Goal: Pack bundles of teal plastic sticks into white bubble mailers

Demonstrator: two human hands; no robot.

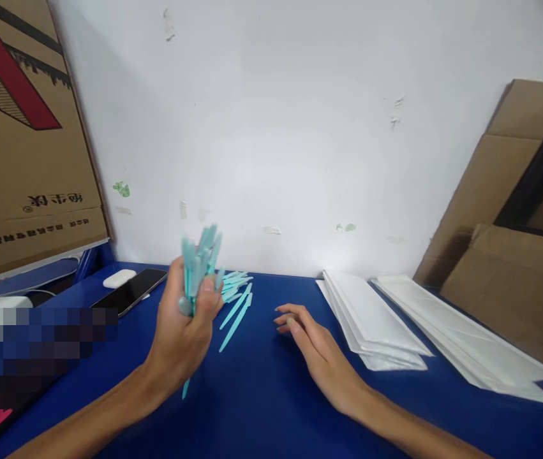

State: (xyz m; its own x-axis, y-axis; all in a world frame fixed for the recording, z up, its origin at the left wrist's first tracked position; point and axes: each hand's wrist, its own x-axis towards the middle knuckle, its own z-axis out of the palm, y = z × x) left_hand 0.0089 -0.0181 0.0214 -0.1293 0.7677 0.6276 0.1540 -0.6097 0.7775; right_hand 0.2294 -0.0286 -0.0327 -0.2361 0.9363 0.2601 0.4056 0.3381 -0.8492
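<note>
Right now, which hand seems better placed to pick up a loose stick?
Probably the right hand: it looks empty and is near the loose sticks, while the left hand grips a bunch of sticks.

Bunched sticks (199,264): pale turquoise, some washed lighter by blur. Loose sticks (237,322): same turquoise, more even in tone. Worktop (261,395): deep plain blue. Left packet stack (371,312): white, with greyish sheen along the near edge. Right packet stack (462,338): white, slightly creamier. Wall (275,127): white, greyer in patches, flecked with green marks (121,189), off-white scraps and grey scuffs. Big box (32,166), left side: brown; bold red shape outlined dark, fine dark stripes inside it, blackish band above, black lettering below. Phone (132,290): black. Small case (119,278): plain white. Cardboard (472,172), right side: brown, crossed by a black strip (536,166).
</note>
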